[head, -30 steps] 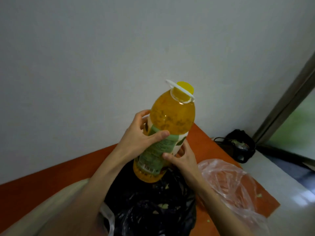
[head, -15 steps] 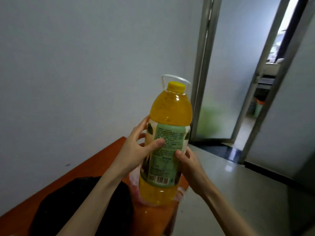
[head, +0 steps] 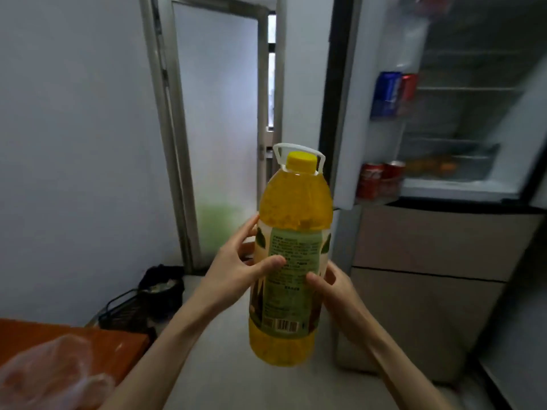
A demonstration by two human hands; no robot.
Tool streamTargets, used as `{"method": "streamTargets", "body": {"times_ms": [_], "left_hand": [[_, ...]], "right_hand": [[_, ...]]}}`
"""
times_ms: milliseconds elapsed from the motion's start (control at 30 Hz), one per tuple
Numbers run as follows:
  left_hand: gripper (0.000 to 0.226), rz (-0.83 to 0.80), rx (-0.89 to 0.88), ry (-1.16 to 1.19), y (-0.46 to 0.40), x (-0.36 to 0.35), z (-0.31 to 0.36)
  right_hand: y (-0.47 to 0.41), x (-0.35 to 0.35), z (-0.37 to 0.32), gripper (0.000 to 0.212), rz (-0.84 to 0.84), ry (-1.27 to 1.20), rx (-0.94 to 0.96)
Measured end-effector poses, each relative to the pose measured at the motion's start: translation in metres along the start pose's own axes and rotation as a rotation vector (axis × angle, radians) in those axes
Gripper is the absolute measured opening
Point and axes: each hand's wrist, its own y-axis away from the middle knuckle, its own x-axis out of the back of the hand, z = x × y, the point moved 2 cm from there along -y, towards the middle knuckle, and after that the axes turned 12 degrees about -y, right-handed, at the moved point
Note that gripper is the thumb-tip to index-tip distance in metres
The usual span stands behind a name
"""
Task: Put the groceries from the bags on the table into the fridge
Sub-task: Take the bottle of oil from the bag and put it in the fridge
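A large yellow bottle (head: 291, 250) with a yellow cap, a white carry handle and a green label stands upright in the air at the centre of the view. My left hand (head: 236, 261) grips its left side, thumb across the label. My right hand (head: 331, 284) grips its right side lower down. The fridge (head: 461, 119) stands open at the upper right, its shelves lit. Its open door (head: 355, 108) carries blue and red cans (head: 389, 94) and more red cans (head: 379, 179) in its racks. A clear plastic bag (head: 53, 377) lies on the orange table (head: 88, 335) at the lower left.
A black wire basket (head: 127, 310) and a black bag (head: 162, 284) sit on the floor by the wall. A glass door with a metal frame (head: 174, 128) stands behind the bottle. The fridge's lower drawers (head: 429, 261) are closed. Pale floor (head: 222, 365) lies between table and fridge.
The view has swung right from the table to the open fridge. The bottle, still held in both hands, has left the black bag and now hangs over the floor.
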Motion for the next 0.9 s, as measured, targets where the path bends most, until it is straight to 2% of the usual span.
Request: {"method": "streamTargets", "body": {"times_ms": [200,400,567,667,733,900], "left_hand": [[0.066,-0.297,-0.122,0.071,-0.078,-0.136,0.042],[0.065,-0.451,-0.205,0.162,-0.158,-0.255,0.063],[0.073,-0.461,-0.265,0.178,-0.249,-0.335,0.058],[0.071,-0.467,-0.304,0.204,-0.306,-0.375,0.064],[0.079,-0.476,-0.329,0.203,-0.340,-0.401,0.070],[0.086,-0.474,-0.355,0.199,-0.410,-0.453,0.080]], "right_hand": [[0.037,0.142,-0.050,0.093,0.256,0.055,0.037],[0.040,0.263,-0.080,0.094,0.479,0.146,0.098],[0.000,0.360,-0.095,0.093,0.577,0.209,0.123],[-0.033,0.414,-0.111,0.077,0.600,0.247,0.122],[-0.053,0.447,-0.123,0.071,0.613,0.259,0.138],[-0.093,0.517,-0.145,0.074,0.618,0.308,0.178]]}}
